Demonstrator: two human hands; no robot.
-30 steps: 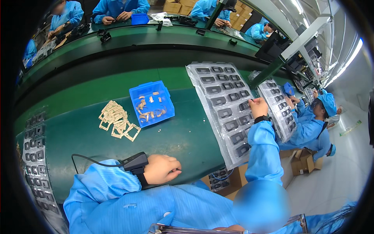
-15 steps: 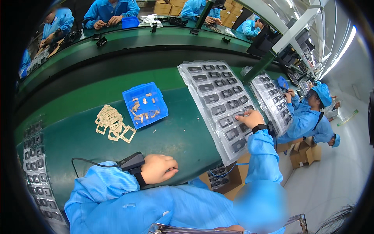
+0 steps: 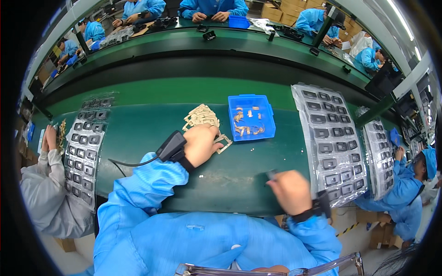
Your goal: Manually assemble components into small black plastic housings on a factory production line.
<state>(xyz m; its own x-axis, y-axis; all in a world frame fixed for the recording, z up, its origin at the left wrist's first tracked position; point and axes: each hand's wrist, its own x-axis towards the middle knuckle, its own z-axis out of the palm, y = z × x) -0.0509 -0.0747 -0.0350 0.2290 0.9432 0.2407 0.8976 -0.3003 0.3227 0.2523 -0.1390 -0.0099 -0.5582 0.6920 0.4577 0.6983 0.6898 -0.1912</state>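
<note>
My left hand [image 3: 201,143] is at the near end of a pile of thin tan rectangular frames [image 3: 200,115]. Its thumb and fingers close on one loose frame [image 3: 225,144] at the pile's edge. In my right hand [image 3: 293,191], blurred by motion, is a small dark rectangular piece [image 3: 272,175], pinched above the green table [image 3: 230,184]. A clear plastic tray [image 3: 313,165] of similar black framed pieces lies to the right, with one pocket in it vacant. Both wrists wear black bands; a dark device with a cable [image 3: 171,146] sits on the left one.
Beyond the hands stands a blue bin [image 3: 251,97] holding curled tan strips. Another tray of black pieces [image 3: 83,138] lies at the left, beside a person in white. More trays [image 3: 380,156] and a co-worker in blue are at the right. Workers sit across the raised bench.
My view has swung left. My left hand has gone from resting on the table to the tan frames. My right hand has left the tray, carrying a dark piece.
</note>
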